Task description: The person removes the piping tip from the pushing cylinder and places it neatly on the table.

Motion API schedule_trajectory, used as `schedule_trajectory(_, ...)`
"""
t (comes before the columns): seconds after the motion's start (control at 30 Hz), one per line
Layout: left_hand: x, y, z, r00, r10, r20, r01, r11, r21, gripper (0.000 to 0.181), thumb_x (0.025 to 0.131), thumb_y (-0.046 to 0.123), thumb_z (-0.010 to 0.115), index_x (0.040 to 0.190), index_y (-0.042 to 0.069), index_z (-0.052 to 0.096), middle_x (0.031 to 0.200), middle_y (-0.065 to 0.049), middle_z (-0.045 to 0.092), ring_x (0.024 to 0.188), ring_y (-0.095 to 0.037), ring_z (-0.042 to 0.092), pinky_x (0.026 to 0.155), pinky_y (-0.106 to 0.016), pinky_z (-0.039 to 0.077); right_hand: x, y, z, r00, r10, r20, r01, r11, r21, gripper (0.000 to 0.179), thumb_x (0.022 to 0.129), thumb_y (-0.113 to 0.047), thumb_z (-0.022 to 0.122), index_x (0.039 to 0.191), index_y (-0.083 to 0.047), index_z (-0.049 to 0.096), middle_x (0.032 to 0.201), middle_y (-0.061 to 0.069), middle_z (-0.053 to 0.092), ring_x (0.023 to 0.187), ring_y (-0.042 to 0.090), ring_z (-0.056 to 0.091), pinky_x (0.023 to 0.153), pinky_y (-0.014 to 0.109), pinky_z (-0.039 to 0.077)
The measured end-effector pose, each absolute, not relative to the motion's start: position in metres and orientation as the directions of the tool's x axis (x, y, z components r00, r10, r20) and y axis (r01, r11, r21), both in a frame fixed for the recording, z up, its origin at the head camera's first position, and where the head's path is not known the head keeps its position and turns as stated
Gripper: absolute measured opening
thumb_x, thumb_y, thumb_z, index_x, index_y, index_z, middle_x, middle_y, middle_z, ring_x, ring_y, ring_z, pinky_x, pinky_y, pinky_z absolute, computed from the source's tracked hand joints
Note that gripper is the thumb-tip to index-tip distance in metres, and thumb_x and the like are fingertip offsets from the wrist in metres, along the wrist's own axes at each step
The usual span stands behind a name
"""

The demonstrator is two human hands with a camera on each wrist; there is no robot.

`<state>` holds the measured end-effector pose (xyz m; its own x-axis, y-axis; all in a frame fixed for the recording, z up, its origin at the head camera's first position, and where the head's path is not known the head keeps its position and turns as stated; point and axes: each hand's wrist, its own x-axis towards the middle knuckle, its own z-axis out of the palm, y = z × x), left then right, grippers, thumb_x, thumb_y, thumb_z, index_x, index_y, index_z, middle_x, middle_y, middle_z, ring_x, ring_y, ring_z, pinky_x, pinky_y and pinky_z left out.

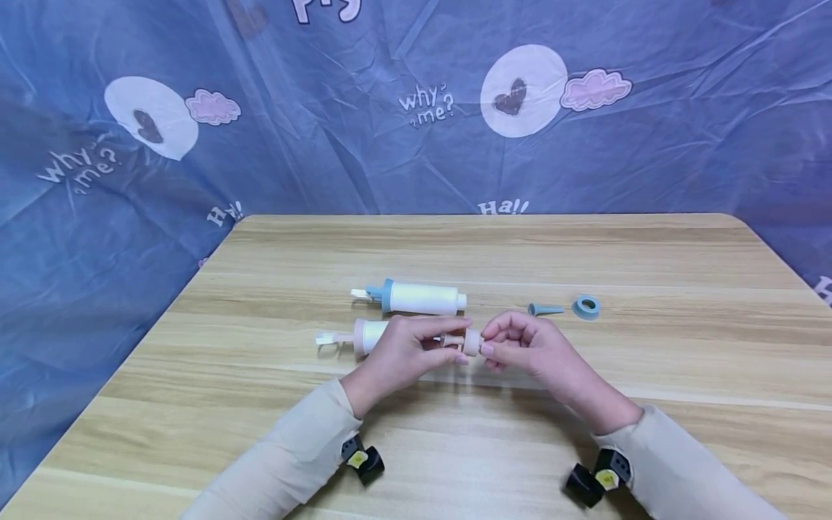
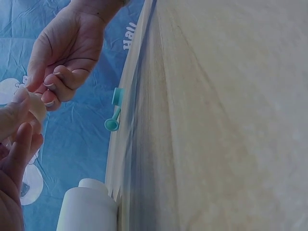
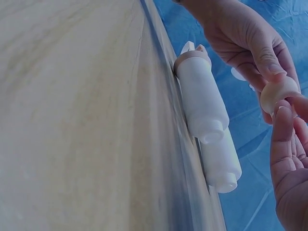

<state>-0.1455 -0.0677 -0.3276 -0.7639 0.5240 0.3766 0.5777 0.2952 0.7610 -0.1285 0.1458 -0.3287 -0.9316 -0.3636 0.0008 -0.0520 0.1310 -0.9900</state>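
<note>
Between both hands is a small pale pink ring-shaped cap (image 1: 472, 342) with a narrow stem towards the left hand. My left hand (image 1: 404, 354) grips the cap between thumb and fingers, as the right wrist view shows from the side. My right hand (image 1: 536, 354) pinches the cap's right end with thumb and index finger, its other fingers curled. A white bottle with a pink collar (image 1: 360, 338) lies on its side behind the left hand, partly hidden by it. Farther back lies a similar white bottle with a blue collar (image 1: 422, 298).
To the right of the bottles, a small blue tapered piece (image 1: 544, 310) and a blue ring (image 1: 587, 308) lie on the wooden table (image 1: 650, 260). A blue printed cloth (image 1: 364, 144) hangs behind the table's far edge.
</note>
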Motion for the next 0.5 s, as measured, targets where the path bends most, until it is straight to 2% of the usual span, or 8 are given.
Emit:
schedule_trajectory(0.33, -0.1453, -0.0681, -0.3301, -0.755, 0.529, 0.387, 0.581, 0.266, 0.769, 0.044, 0.074, 0.014, 0.075, 0.116, 0.005, 0.065, 0.112, -0.008, 0.067, 0.094, -0.009, 0.063, 0.075, -0.017, 0.052, -0.1283, 0.1445, -0.3321, -0.932, -0.364, -0.010, -0.038, 0.125, -0.991, 0.031, 0.088, -0.011, 0.061, 0.109, 0.010, 0.052, 0.084, 0.004, 0.062, 0.073, 0.012, 0.061, 0.070, 0.029, 0.054)
schedule_trajectory(0.5, -0.1451, -0.0670, -0.3313, -0.749, 0.530, 0.397, 0.588, 0.258, 0.766, 0.044, 0.074, 0.014, 0.075, 0.116, 0.005, 0.065, 0.114, -0.009, 0.066, 0.095, -0.010, 0.064, 0.075, -0.017, 0.052, -0.1278, 0.1415, -0.3343, -0.923, -0.386, 0.011, -0.053, 0.099, -0.994, 0.033, 0.086, -0.009, 0.062, 0.111, 0.011, 0.051, 0.087, 0.003, 0.064, 0.076, 0.012, 0.062, 0.073, 0.030, 0.055)
